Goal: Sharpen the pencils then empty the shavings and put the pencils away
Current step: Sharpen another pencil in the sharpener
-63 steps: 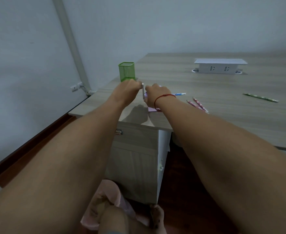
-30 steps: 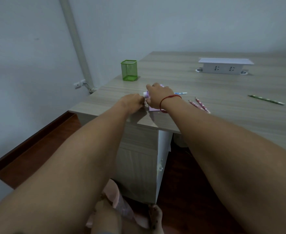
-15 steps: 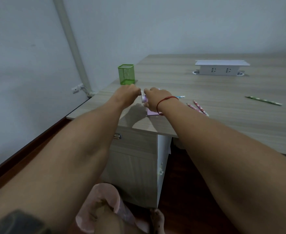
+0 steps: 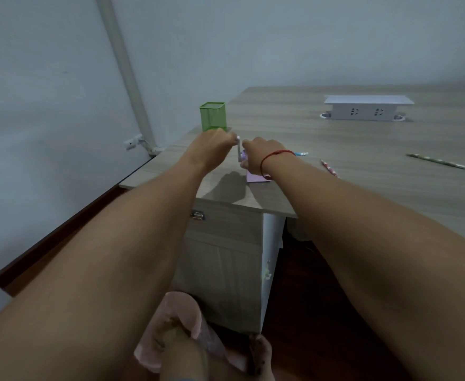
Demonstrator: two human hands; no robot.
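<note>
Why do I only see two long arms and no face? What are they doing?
The camera sits on the person's head, looking down, so you see mostly their own arms. The left hand grips the white crank of a purple sharpener, and the right hand holds the sharpener on the desk. A blue pencil shows past the right wrist. A pink pencil and a green pencil lie loose. A green cup stands behind the hands, and a white socket box sits farther back.
</note>
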